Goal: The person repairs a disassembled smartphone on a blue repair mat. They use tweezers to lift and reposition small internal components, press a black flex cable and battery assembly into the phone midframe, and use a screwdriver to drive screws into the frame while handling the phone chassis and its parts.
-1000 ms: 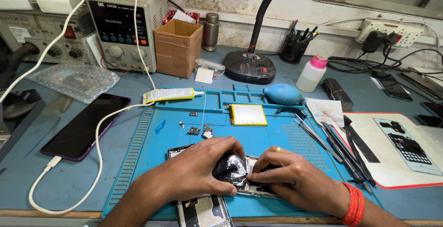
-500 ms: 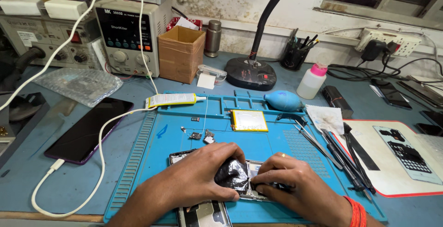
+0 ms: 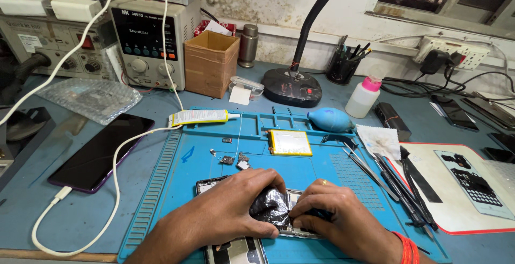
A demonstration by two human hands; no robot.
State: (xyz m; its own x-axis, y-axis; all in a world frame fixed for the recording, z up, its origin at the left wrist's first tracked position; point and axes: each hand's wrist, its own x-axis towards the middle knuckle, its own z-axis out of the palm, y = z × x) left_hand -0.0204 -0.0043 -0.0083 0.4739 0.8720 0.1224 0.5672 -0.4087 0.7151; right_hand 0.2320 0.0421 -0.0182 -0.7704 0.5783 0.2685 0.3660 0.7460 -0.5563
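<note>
An opened phone body (image 3: 214, 184) lies on the blue work mat (image 3: 177, 167) near the front edge. My left hand (image 3: 233, 205) rests on it and pinches a crumpled black film sheet (image 3: 271, 206). My right hand (image 3: 335, 215) meets it from the right, fingertips closed on a thin dark tool at the sheet's edge; the tool's tip is hidden. Most of the phone is covered by both hands. Another phone part (image 3: 236, 250) shows below my left wrist.
A yellow battery (image 3: 290, 142), small screws and parts (image 3: 230, 159), a glue tube (image 3: 198, 117) and a blue blower (image 3: 330, 119) lie on the mat. Tweezers and tools (image 3: 397, 183) lie right. A charging phone (image 3: 99, 151) lies left; cardboard box (image 3: 211, 63), lamp base (image 3: 292, 87) behind.
The view has tilted up slightly. Both hands stay on the phone and film, my right fingers shifting a little at the sheet's edge.
</note>
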